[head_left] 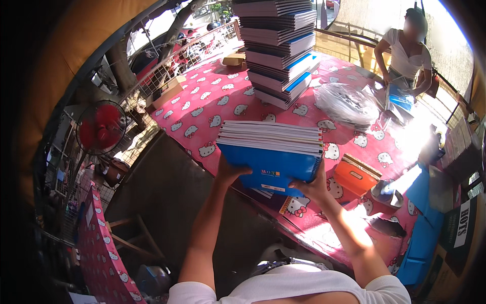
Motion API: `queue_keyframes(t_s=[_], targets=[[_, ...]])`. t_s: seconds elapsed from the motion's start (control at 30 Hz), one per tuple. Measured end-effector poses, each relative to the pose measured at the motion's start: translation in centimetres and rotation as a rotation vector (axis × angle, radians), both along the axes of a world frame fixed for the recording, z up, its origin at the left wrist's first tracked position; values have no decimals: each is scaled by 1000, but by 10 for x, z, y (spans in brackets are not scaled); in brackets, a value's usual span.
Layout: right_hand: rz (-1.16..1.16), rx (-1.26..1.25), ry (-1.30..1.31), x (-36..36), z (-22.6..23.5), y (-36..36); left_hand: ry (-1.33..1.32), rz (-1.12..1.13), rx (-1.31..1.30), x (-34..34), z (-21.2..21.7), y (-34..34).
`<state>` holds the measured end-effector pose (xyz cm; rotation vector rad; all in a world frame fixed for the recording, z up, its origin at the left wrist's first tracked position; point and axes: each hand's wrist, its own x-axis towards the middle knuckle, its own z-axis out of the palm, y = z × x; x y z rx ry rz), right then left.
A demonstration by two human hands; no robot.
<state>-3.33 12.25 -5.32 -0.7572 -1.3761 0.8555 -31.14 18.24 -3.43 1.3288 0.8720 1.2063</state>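
Between my two hands is a stack of notebooks (pixel 268 157), its front one blue and the white page edges facing up. My left hand (pixel 233 171) grips the stack's left side, thumb across the blue cover. On the lower right corner my right hand (pixel 311 185) is closed, its thumb also on the cover; the fingers behind are hidden. Below the stack, a dark spiral notebook (pixel 276 201) lies at the table's near edge, partly covered from view. Beyond my hands rises a tall pile of notebooks (pixel 281 55), stacked in alternating directions.
A pink patterned table (pixel 202 121) carries clear plastic wrapping (pixel 347 104), an orange box (pixel 356 175) and a small open tray (pixel 387 195). Across it, another person (pixel 407 55) handles a blue item in plastic. A red fan (pixel 102 126) stands left; cartons (pixel 453 243) stand right.
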Motion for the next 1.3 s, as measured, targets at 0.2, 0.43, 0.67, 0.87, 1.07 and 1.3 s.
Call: queue_keyframes(t_s=[0.2,0.43,0.67,0.87,1.07,1.3], targets=[[-78,-58,-224,4,-56,-8,237,-18,-20,11,-52,0],[-37,-137,-113,-71,29,30,78,114,60,-49,-5,17],[150,-451,56,-203,48,141,-19,256,-328,-169,47,75],[171,-773,88,-281,17,213,79,188,-718,-259,2,160],[43,-925,-33,-291,-23,274,-45,115,-795,-265,-35,238],[-78,-985,-161,-285,-58,335,-11,47,-913,-254,-53,330]])
